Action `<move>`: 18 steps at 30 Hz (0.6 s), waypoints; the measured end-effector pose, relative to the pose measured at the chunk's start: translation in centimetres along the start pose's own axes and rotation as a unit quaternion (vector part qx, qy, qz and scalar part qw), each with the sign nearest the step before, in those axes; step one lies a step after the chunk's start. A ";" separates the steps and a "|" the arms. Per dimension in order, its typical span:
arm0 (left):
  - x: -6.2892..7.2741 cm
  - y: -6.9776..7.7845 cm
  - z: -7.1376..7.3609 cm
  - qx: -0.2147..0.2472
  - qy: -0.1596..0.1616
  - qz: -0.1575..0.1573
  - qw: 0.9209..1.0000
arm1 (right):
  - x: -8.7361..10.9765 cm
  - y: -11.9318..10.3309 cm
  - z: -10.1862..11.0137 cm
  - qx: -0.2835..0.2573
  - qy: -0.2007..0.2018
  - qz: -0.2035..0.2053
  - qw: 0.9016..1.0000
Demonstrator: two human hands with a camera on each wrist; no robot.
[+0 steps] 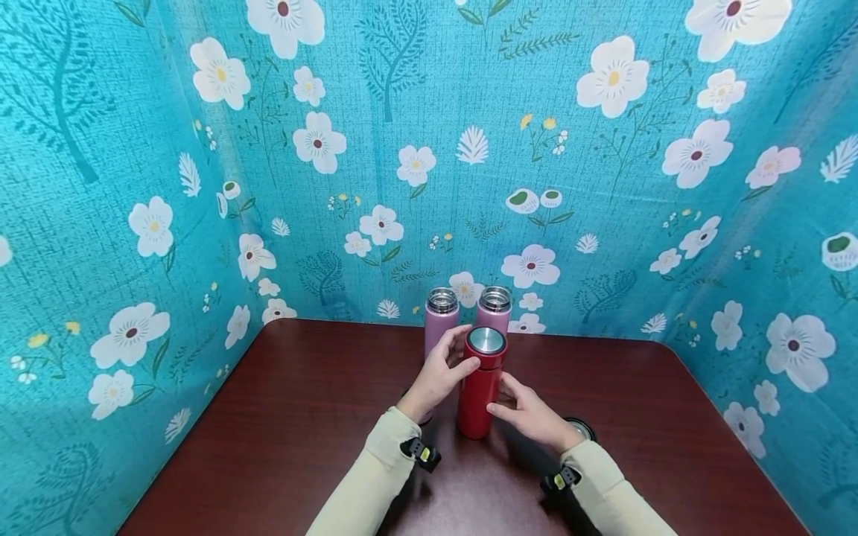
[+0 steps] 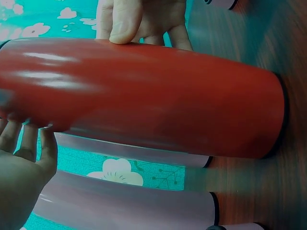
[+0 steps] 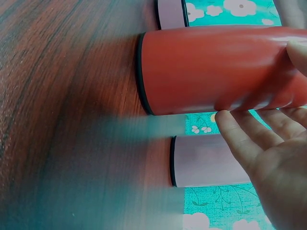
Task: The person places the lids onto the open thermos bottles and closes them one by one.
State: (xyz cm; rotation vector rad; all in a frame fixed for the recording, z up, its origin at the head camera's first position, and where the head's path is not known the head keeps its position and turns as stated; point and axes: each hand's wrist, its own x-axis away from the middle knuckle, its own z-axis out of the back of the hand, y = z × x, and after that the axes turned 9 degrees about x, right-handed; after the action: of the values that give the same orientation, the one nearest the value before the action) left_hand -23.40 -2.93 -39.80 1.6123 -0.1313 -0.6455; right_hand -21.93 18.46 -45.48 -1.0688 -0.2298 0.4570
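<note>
A red thermos flask (image 1: 477,406) with a silver-topped red lid (image 1: 486,341) stands nearly upright between both hands. My left hand (image 1: 439,376) grips it at the lid, thumb on the near side and fingers on the far left. Lower down, my right hand (image 1: 532,418) holds the body from the right, with its thumb in front. The left wrist view shows the red body (image 2: 168,100) across the picture, its black base at the right. Fingertips of the right hand (image 3: 283,163) touch the flask's side in the right wrist view.
Two lidless pink flasks (image 1: 440,333) (image 1: 492,318) stand behind the red one. A round dark-rimmed lid (image 1: 580,428) lies beside the right wrist, and another small round piece is mostly hidden by the left wrist. Flowered blue cloth (image 1: 415,223) encloses the brown table (image 1: 302,417).
</note>
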 end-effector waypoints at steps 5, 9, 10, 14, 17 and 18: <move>0.2 0.0 0.1 0.009 -0.004 -0.003 1.000 | 0.0 0.0 0.0 0.000 -0.001 0.000 1.000; 0.1 -0.1 0.1 0.009 -0.004 -0.009 1.000 | 0.0 -0.1 0.0 -0.001 -0.001 0.002 1.000; 0.1 -0.2 0.1 0.009 -0.001 -0.008 1.000 | 0.0 -0.1 0.0 0.000 -0.001 0.003 1.000; 0.0 -0.3 -0.2 0.012 0.018 0.004 1.000 | 0.0 -0.1 0.0 0.005 -0.002 0.003 1.000; 0.0 -0.4 -0.3 0.014 0.030 0.009 0.999 | 0.0 -0.1 0.0 0.008 -0.003 0.004 1.000; 0.0 -0.4 -0.3 0.012 0.030 0.008 0.999 | 0.0 0.0 0.0 0.009 -0.003 0.004 1.000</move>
State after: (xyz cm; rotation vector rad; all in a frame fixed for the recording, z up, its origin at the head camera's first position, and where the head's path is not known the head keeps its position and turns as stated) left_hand -23.37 -2.65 -40.20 1.6506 -0.1086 -0.5838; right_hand -21.96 18.48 -45.45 -1.0511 -0.2262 0.4694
